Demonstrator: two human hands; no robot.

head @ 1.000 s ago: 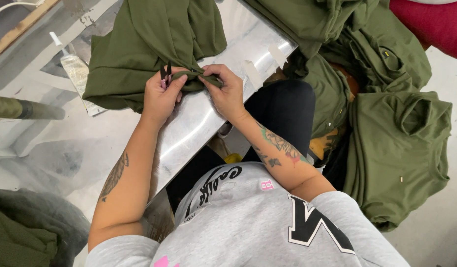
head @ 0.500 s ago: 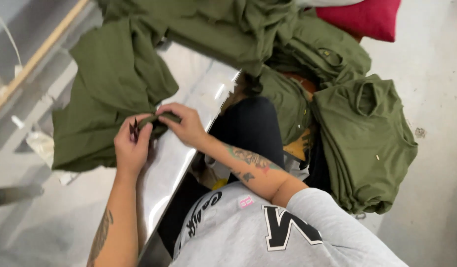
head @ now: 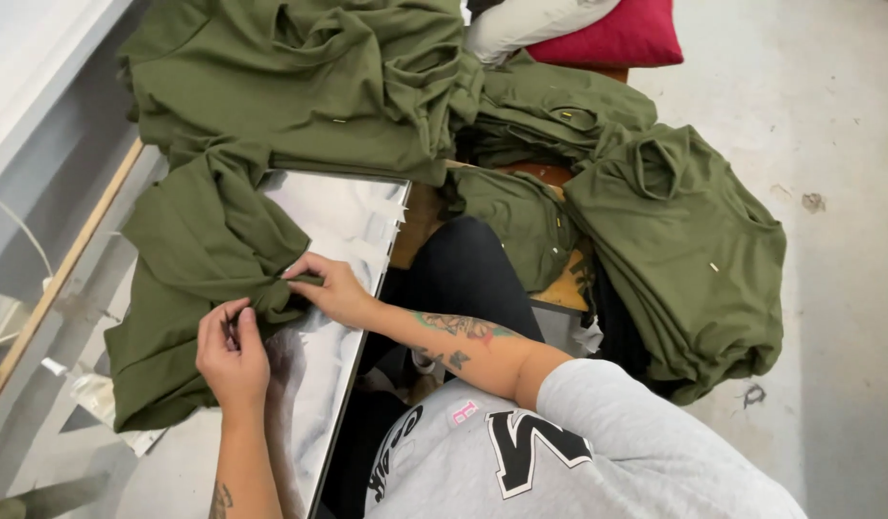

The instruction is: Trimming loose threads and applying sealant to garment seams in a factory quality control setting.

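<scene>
Where the olive-green garment [head: 199, 259] bunches into a narrow fold at the edge of the shiny metal table [head: 343, 216], both hands meet. Fold running roughly left-right, between the two. Right hand [head: 336, 288] nearer, fingers closed on the fold's upper end; left hand [head: 231, 351] just below and left, fingertips pinched together on the cloth. More green garments heaped above [head: 300, 77] and stacked on the right [head: 684, 240]. Red cushion [head: 617, 37] beyond.
</scene>
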